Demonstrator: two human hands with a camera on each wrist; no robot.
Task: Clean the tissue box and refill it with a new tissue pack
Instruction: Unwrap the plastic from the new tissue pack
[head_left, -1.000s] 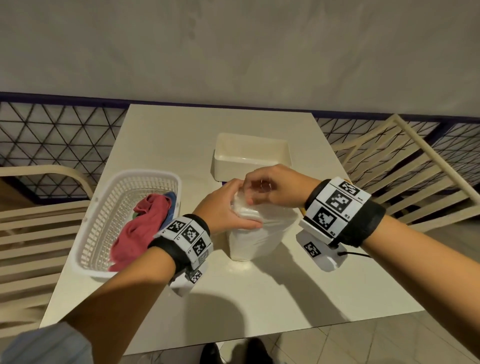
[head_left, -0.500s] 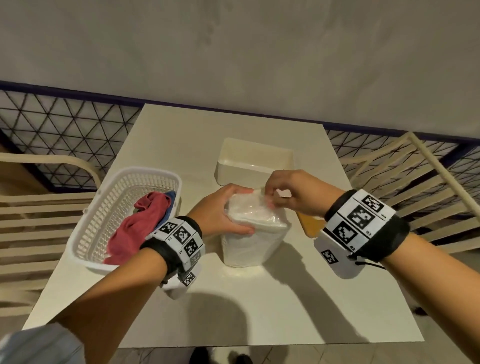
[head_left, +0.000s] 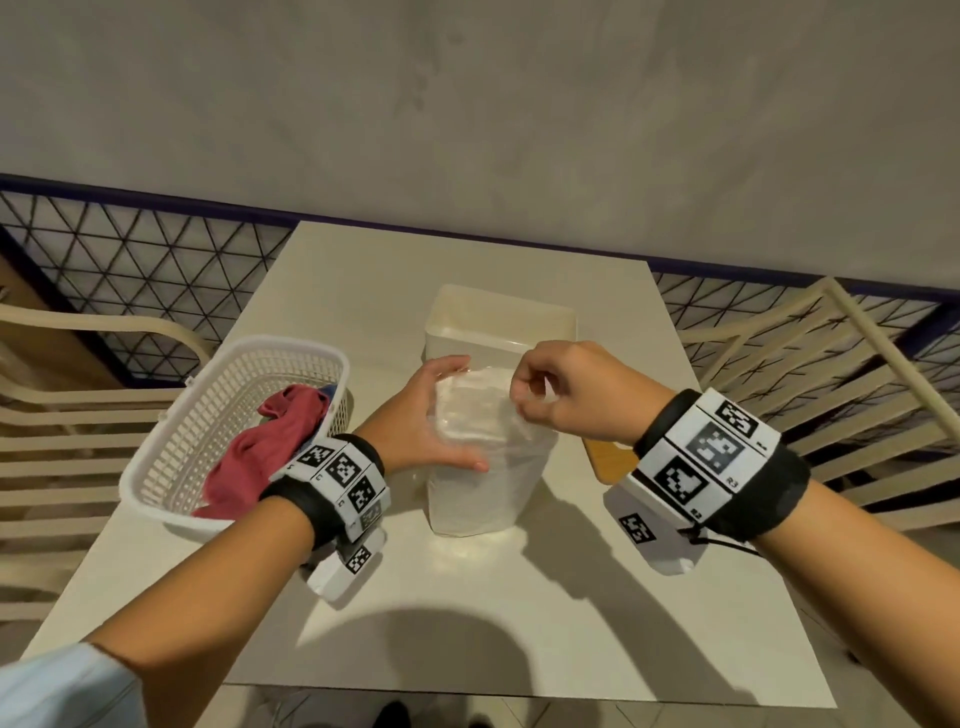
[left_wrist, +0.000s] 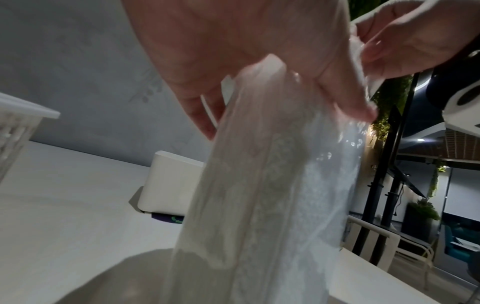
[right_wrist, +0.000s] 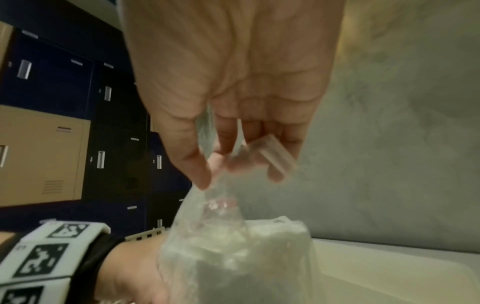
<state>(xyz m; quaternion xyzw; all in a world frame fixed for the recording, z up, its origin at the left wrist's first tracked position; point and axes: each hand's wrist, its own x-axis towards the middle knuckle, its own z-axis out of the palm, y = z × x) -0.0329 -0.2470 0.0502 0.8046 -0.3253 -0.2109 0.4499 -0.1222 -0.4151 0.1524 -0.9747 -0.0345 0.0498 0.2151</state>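
Note:
A white tissue pack (head_left: 480, 467) in clear plastic wrap stands on end in the middle of the table (head_left: 467, 623). My left hand (head_left: 436, 421) grips its top from the left, thumb on the near side; the same pack (left_wrist: 272, 185) fills the left wrist view. My right hand (head_left: 550, 389) pinches the clear wrap (right_wrist: 215, 207) at the pack's top right corner and lifts it off the tissues. Just behind the pack sits the cream tissue box (head_left: 498, 322), open and empty as far as I can see.
A white plastic basket (head_left: 228, 415) with a red cloth (head_left: 265, 457) stands at the left of the table. A tan wooden piece (head_left: 608, 462) lies under my right wrist. Slatted chairs (head_left: 831, 395) flank the table on both sides; a wall lies beyond it.
My right hand has shifted from over the pack's top to its right corner, pulling the wrap up. The left hand keeps its hold on the pack.

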